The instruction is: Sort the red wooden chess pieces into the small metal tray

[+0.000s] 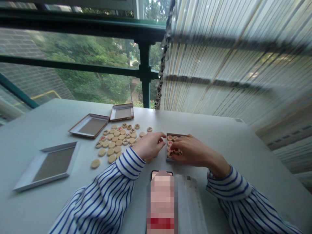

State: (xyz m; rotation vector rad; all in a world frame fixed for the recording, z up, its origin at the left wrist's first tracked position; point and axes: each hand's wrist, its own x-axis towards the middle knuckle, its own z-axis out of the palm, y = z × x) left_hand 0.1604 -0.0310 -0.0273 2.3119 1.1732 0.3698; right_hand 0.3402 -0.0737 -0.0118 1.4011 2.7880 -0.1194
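My right hand [195, 151] reaches over a small open box [167, 158] of round wooden Chinese chess pieces. Its fingers and thumb are bent round a Chinese chess piece [179, 152] in the near part of the box, and they hide much of the inside. Red-marked pieces [170, 138] lie face up in rows along the far and left sides. Just left of the box, my left hand [149, 145] hovers low with thumb and forefinger apart; I see nothing between them. Beside it spread many loose pieces [118, 142], mostly blank side up, some showing black or red characters.
Left of the loose pieces lie a white tray-like box part [70, 162] and two shallow brown-edged lids [107, 121] [133, 114]. A phone [162, 173] and a clear plastic case [192, 201] lie near me. Behind the white table [207, 125] are a window and a string curtain [209, 58].
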